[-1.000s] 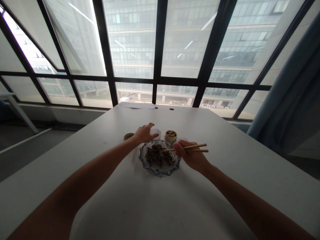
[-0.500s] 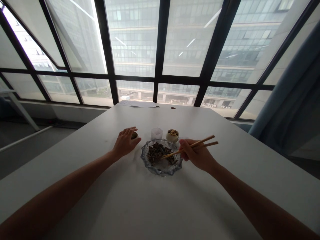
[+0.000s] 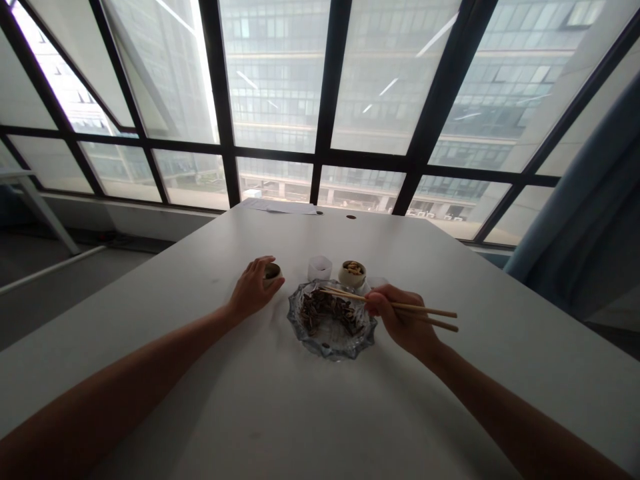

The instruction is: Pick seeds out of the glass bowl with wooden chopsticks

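A scalloped glass dish (image 3: 330,343) holding dark seeds lies in the middle of the white table (image 3: 300,413). My right hand (image 3: 405,323) grips a pair of wooden chopsticks (image 3: 425,310); their tips reach over the dish's far rim. My left hand (image 3: 253,290) curls around a small dark-green cup (image 3: 273,271) to the left of the dish. Behind the dish stand a small clear plastic cup (image 3: 319,268) and a small white bowl (image 3: 352,274) of pale nuts.
Papers (image 3: 283,207) and a small dark spot (image 3: 351,217) lie at the table's far edge, under tall black-framed windows. A blue curtain (image 3: 585,220) hangs at the right. Part of another table's leg (image 3: 45,220) shows at the far left.
My left hand left the clear cup and came to rest on the dark-green cup. My right hand swung the chopstick tips from the middle of the seeds up to the dish's far rim.
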`<state>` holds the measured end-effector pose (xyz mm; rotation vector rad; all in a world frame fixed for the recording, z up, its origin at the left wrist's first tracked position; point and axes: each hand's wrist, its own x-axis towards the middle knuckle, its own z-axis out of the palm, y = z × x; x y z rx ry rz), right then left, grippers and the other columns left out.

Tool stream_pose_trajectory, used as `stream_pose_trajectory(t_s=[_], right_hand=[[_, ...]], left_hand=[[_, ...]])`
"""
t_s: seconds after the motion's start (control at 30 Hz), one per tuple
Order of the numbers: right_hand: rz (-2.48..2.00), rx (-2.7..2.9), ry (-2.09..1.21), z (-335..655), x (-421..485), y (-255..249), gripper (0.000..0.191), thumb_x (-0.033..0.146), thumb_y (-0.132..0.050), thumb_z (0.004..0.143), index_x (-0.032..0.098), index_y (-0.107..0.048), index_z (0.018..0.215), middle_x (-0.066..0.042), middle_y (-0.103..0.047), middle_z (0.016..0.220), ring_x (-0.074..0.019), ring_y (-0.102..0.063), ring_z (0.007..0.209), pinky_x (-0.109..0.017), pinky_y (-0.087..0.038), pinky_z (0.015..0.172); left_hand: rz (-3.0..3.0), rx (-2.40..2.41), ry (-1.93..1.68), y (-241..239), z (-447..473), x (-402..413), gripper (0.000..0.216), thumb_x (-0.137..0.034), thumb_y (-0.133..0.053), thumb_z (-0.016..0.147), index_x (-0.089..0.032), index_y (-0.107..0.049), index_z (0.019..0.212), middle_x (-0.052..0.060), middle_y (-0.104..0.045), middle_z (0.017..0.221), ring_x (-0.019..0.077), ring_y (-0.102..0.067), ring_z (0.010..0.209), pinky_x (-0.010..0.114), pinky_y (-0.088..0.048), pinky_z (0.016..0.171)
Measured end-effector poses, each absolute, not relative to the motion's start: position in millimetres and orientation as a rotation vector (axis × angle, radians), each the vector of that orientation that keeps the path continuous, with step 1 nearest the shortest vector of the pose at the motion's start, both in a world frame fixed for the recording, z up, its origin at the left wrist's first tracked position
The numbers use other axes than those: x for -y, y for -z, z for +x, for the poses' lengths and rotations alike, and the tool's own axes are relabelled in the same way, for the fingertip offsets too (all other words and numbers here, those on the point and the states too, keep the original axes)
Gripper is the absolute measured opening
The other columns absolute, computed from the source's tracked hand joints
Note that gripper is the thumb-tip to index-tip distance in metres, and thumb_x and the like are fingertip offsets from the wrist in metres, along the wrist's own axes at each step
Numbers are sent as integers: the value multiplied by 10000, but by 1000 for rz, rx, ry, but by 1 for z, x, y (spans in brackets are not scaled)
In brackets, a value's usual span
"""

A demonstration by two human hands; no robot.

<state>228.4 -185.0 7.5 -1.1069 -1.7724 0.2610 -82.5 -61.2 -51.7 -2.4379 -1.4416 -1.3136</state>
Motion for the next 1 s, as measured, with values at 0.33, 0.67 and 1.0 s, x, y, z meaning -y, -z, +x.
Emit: stream_pose_trajectory(t_s=[0.33,0.67,1.0], right_hand=[[-1090,1728,-194,228,188,-6,500,519,-470,996,206,-644,647,-29,-636,499,-144,-583,408,-250,-474,418],[-1105,1832,-262,225,186,2,461,525,-526,970,208,-658,664,-41,-678,570,-157,-626,480,-264,-522,475],[-1072,1734,-347,226,185,6,452,539,-535,965,205,-663,689,-51,-694,568,-166,-652,466,-262,-551,458]], left_hand=[[-2448,1437,1306,51,-82,62,436,-426,-578,887,-223,-491,1264,117,-618,1288,277,-591,1212,448,-499,1040],[-2450,1441,1312,52,-83,62,437,-412,-587,883,-232,-494,1271,111,-616,1296,273,-584,1211,453,-503,1034],[-2449,1448,1314,51,-82,63,438,-413,-594,883,-228,-500,1269,113,-618,1292,273,-591,1204,452,-508,1033]])
